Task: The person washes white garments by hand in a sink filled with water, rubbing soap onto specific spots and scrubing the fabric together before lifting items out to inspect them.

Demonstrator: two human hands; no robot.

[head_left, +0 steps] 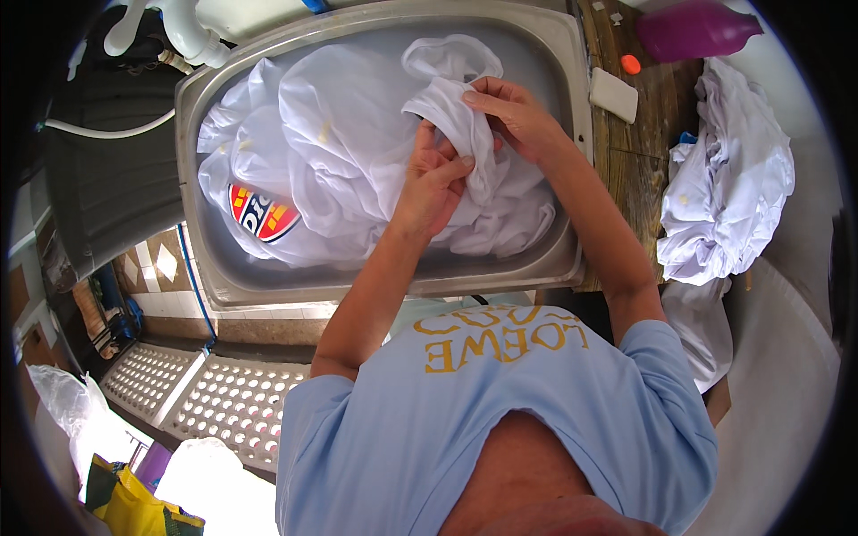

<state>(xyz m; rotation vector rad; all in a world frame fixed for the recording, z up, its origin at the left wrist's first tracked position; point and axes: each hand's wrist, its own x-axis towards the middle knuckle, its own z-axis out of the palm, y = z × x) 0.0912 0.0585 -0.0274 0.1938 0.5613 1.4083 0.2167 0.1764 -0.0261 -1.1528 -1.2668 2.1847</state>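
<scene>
A wet white garment [357,134] fills much of the metal sink [375,292], lying in water in loose folds. Near its left end a red, yellow and black printed patch [262,213] shows on the cloth. Both hands hold a raised part of the white fabric at the sink's right half. My left hand [433,183] grips it from below, the thumb on top and the fingers partly behind the cloth. From the right, my right hand [511,114] pinches the same fold between thumb and fingers. Beside the hands a loop of the fabric stands up.
Right of the sink, a wooden counter [630,170] carries a white soap bar [613,96], an orange cap [631,64] and a purple bottle [697,31]. A heap of white cloth [728,179] lies at its right side. A white tap [189,36] stands at the sink's upper left.
</scene>
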